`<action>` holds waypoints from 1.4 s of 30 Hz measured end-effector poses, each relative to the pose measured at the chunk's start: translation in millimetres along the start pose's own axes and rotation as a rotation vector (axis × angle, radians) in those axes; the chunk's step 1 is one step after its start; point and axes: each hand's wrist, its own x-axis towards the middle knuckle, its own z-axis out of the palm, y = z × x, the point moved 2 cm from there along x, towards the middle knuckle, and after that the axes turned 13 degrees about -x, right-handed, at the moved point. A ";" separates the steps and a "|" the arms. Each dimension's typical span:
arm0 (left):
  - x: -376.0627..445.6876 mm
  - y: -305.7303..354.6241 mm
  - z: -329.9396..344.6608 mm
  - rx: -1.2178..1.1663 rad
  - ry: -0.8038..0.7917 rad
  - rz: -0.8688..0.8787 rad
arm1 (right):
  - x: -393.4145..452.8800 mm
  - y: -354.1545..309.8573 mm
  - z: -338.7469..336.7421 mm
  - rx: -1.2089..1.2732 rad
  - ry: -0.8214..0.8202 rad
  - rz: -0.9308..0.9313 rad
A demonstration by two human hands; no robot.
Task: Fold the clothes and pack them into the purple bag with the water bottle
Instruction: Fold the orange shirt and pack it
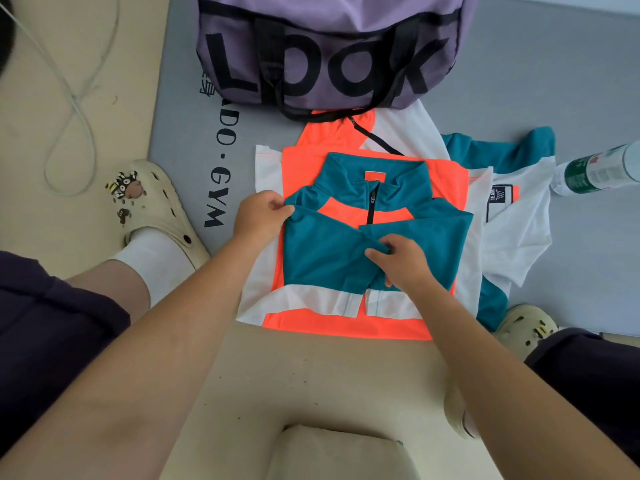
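Teal, orange and white fabric makes up the jacket (pixel 363 237) in front of you; it lies collar-up on a stack of similar garments, with both teal sleeves folded across the chest. A black zip runs down from the collar.

Your left hand (pixel 261 216) pinches the fabric at the jacket's left shoulder edge. Your right hand (pixel 401 259) grips the cuff end of the sleeve near the middle of the chest, fingers curled round the cloth.

Under the jacket lies an orange garment (pixel 346 327), partly on the grey mat (pixel 187 116) and partly on the cream floor (pixel 311 375). To its right lies a white and teal garment (pixel 512 216) with a dark label; the word "TEAM" is readable on it.

The purple bag (pixel 332 50) stands at the far edge of the stack and carries large black letters reading "LOOK". Its black handle rests on the clothes. The water bottle (pixel 595 169), with a green label too blurred to read, lies on its side at the right, just beside the white and teal garment.

The mat shows black print, of which "GYM" is legible.
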 end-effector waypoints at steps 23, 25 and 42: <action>4.2 13.1 -7.8 0.486 0.057 0.287 | 17.8 -19.9 -10.8 0.063 0.107 -0.049; -10.6 16.9 2.5 0.442 0.098 0.326 | 17.9 -15.9 -15.1 0.062 0.148 -0.017; -82.0 28.6 117.0 0.595 -0.347 0.296 | -43.8 126.8 -53.5 -0.049 0.152 0.498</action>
